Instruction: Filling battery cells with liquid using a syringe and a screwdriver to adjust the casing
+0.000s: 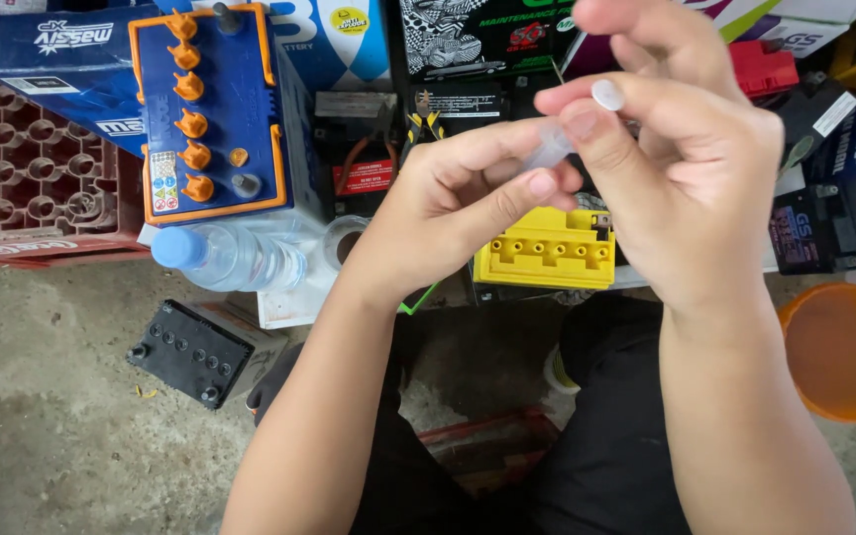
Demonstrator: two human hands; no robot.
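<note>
Above one yellow battery (pixel 547 250) | left hand (pixel 448 203), right hand (pixel 681 168) pinch one clear tube (pixel 552 147) | six orange caps (pixel 190 104)

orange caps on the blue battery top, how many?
6, in one column down the left side of the blue battery, from the top edge to the lowest. None looks hidden.

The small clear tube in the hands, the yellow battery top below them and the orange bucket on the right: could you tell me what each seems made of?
Small clear tube: probably soft translucent plastic, since the background shows through; both hands pinch it. Yellow battery top: moulded hard plastic, matte, with a row of round ports. Orange bucket: likely plastic, smooth rim, dusty inside.
</note>
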